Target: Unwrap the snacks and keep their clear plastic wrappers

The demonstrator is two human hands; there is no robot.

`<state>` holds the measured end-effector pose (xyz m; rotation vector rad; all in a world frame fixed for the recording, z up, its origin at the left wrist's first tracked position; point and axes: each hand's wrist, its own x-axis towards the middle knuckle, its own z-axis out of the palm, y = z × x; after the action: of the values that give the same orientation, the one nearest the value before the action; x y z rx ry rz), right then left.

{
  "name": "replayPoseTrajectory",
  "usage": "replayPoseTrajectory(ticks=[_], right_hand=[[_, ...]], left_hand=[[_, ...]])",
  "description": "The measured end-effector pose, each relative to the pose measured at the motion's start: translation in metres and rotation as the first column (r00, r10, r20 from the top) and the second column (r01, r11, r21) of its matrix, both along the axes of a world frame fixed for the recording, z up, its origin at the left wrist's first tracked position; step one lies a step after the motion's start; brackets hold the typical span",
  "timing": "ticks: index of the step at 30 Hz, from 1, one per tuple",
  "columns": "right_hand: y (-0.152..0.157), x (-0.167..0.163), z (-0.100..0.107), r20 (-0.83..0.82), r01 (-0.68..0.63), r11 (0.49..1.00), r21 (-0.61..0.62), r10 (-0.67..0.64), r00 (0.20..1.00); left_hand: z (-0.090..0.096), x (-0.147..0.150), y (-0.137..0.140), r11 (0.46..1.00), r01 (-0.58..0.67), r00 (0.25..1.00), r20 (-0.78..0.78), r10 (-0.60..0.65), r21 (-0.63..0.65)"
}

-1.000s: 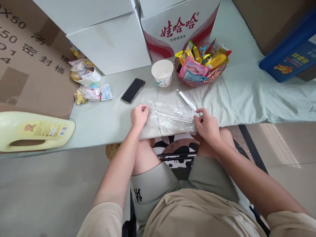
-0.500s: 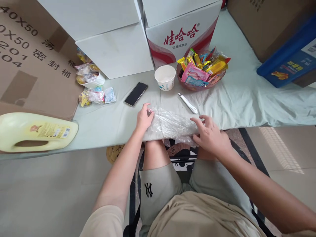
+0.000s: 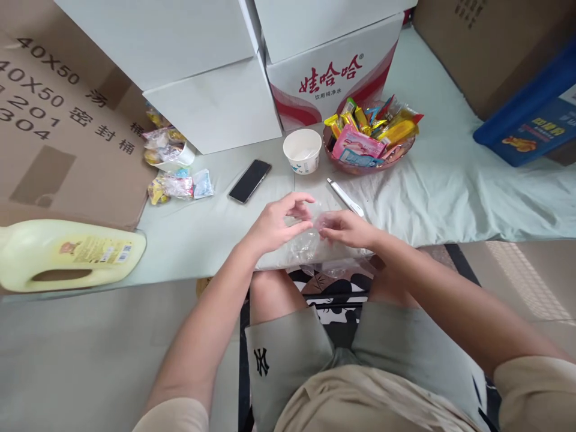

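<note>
Clear plastic film [image 3: 304, 245], crumpled and glossy, droops over the edge of the desk [image 3: 193, 243]; right hand [image 3: 348, 230] pinching it, left hand [image 3: 279, 224] curved, thumb and fingers parted.

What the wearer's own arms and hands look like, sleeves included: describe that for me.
The left arm and right arm each come out of a short beige fabric sleeve, plain where visible. The left hand and right hand are ungloved; no watch or bracelet shows.
</note>
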<state>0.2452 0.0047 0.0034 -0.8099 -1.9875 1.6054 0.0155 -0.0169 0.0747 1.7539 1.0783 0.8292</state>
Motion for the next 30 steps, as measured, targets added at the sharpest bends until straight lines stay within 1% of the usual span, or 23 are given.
replayPoseTrajectory(ticks=[1,2,3,4,5,6,7,8,9,10,11,12,14,15,17,19,22,24,27,28,30], right_hand=[[-0.001,-0.001,0.000,-0.030,0.001,0.997,-0.076,-0.003,1.000],[-0.003,-0.002,-0.001,-0.063,0.030,0.989,-0.143,-0.040,0.997],[-0.005,-0.003,-0.002,-0.095,0.086,0.977,-0.196,-0.106,0.990],[-0.007,-0.003,-0.005,-0.125,0.158,0.958,-0.238,-0.192,0.973],[-0.008,-0.004,-0.007,-0.149,0.230,0.935,-0.271,-0.277,0.949],[-0.009,-0.004,-0.011,-0.169,0.295,0.910,-0.292,-0.352,0.921],[-0.009,-0.004,-0.014,-0.183,0.346,0.889,-0.299,-0.410,0.894],[-0.009,-0.003,-0.017,-0.191,0.379,0.877,-0.295,-0.442,0.876],[-0.009,-0.002,-0.020,-0.193,0.396,0.874,-0.283,-0.456,0.869],[-0.009,-0.001,-0.021,-0.193,0.402,0.875,-0.272,-0.458,0.868],[-0.009,0.000,-0.022,-0.194,0.398,0.878,-0.267,-0.453,0.870],[-0.010,0.001,-0.023,-0.198,0.389,0.880,-0.272,-0.447,0.872],[-0.011,0.002,-0.022,-0.198,0.368,0.883,-0.292,-0.432,0.880],[-0.012,0.002,-0.021,-0.186,0.354,0.887,-0.295,-0.417,0.890],[-0.013,0.000,-0.020,-0.134,0.335,0.905,-0.263,-0.378,0.916],[-0.013,-0.002,-0.021,-0.082,0.343,0.919,-0.194,-0.364,0.928],[-0.012,-0.004,-0.025,-0.102,0.414,0.899,-0.139,-0.429,0.897],[-0.011,-0.004,-0.028,-0.133,0.448,0.884,-0.132,-0.463,0.876],[-0.009,-0.003,-0.033,-0.137,0.465,0.880,-0.098,-0.474,0.870],[-0.008,-0.003,-0.035,-0.140,0.470,0.878,-0.084,-0.478,0.867],[-0.006,-0.002,-0.038,-0.174,0.485,0.871,-0.077,-0.491,0.854]], left_hand=[[0.000,-0.006,0.003,0.999,0.000,0.999,0.039,0.002,-0.046],[-0.003,-0.012,0.006,0.993,-0.017,0.995,0.092,0.027,-0.114],[-0.009,-0.018,0.009,0.979,-0.047,0.986,0.147,0.077,-0.199],[-0.017,-0.022,0.010,0.949,-0.111,0.962,0.208,0.177,-0.294],[-0.026,-0.024,0.009,0.903,-0.177,0.909,0.286,0.302,-0.392],[-0.036,-0.023,0.006,0.851,-0.187,0.855,0.345,0.387,-0.490],[-0.046,-0.019,0.003,0.816,-0.152,0.826,0.381,0.415,-0.558],[-0.055,-0.012,-0.001,0.787,-0.103,0.826,0.387,0.408,-0.609],[-0.063,-0.004,-0.005,0.762,-0.062,0.849,0.367,0.381,-0.645],[-0.070,0.004,-0.009,0.754,-0.060,0.875,0.329,0.356,-0.654],[-0.075,0.012,-0.011,0.762,-0.096,0.898,0.275,0.344,-0.641],[-0.079,0.019,-0.012,0.782,-0.164,0.910,0.213,0.355,-0.601],[-0.084,0.026,-0.011,0.820,-0.331,0.897,0.115,0.427,-0.466],[-0.085,0.027,-0.010,0.829,-0.391,0.884,0.088,0.460,-0.400],[-0.086,0.026,-0.008,0.834,-0.440,0.869,0.079,0.489,-0.332],[-0.084,0.023,-0.007,0.832,-0.436,0.865,0.094,0.492,-0.342],[-0.079,0.017,-0.008,0.813,-0.420,0.859,0.113,0.500,-0.404],[-0.076,0.012,-0.009,0.819,-0.357,0.878,0.138,0.459,-0.450],[-0.072,0.005,-0.008,0.829,-0.208,0.905,0.218,0.364,-0.520],[-0.071,0.004,-0.007,0.825,-0.181,0.907,0.234,0.351,-0.535],[-0.070,0.004,-0.005,0.811,-0.177,0.904,0.233,0.358,-0.558]])
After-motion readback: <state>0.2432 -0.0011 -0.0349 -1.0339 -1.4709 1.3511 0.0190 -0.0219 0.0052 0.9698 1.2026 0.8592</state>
